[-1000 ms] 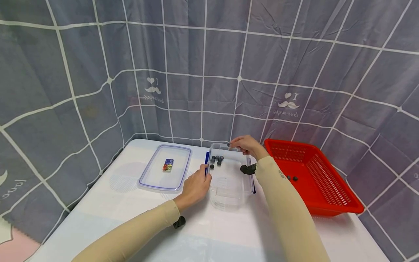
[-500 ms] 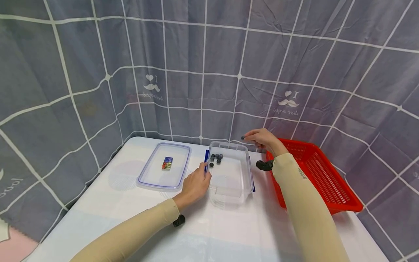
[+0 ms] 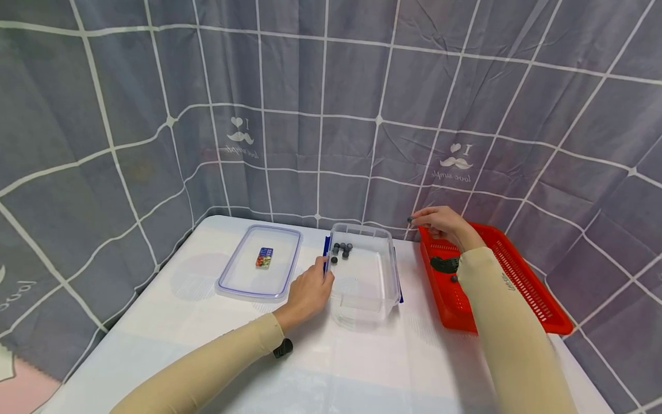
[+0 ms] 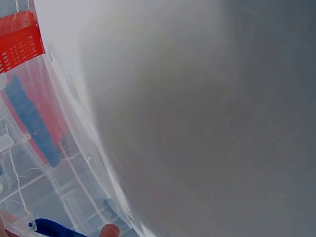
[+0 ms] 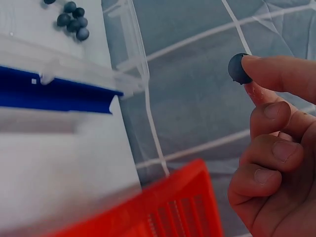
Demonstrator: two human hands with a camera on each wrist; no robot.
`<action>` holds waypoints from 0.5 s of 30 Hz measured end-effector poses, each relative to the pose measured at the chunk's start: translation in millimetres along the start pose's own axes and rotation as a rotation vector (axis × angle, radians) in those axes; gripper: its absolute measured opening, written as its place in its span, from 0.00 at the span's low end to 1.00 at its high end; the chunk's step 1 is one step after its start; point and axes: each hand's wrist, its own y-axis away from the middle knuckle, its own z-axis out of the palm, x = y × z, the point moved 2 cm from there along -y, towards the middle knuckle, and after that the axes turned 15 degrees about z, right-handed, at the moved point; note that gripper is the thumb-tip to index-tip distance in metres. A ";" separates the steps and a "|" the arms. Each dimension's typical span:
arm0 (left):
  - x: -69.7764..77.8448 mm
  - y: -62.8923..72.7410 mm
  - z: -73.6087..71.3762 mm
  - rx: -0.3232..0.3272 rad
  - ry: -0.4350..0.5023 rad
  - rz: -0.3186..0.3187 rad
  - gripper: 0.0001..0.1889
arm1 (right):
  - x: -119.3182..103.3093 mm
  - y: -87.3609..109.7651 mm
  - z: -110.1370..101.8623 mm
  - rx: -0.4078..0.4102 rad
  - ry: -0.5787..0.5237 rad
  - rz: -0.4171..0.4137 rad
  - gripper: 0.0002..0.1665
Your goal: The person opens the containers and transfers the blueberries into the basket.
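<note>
My left hand (image 3: 310, 289) grips the left edge of a clear plastic container (image 3: 369, 282) in the head view. Its fingertip shows beside a blue latch (image 4: 57, 228) in the left wrist view. Several blueberries (image 3: 345, 255) lie in the container's back left part. Above the back left corner of a red slotted basket (image 3: 527, 276), my right hand (image 3: 442, 223) pinches one blueberry (image 5: 239, 68) between thumb and index finger, the other fingers curled. A dark blueberry (image 3: 454, 278) shows inside the basket; the forearm hides part of it.
A clear lid (image 3: 281, 267) with a blue rim lies flat left of the container, a small colourful label (image 3: 264, 258) at its middle. Behind the white table (image 3: 362, 368) hangs a grey curtain (image 3: 346, 144) with white grid lines.
My right hand has moved right with the pinched blueberry, from over the container's back edge to above the basket's back left corner. My left hand has stayed at the container's left edge.
</note>
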 end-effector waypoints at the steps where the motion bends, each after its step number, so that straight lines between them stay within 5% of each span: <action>1: -0.1 -0.2 -0.1 -0.003 -0.001 -0.003 0.24 | 1.7 0.9 -2.7 0.005 -0.002 0.001 0.26; 15: -1.9 -1.6 -0.6 -0.022 -0.007 -0.005 0.25 | 44.6 7.2 -40.3 0.043 0.027 0.066 0.28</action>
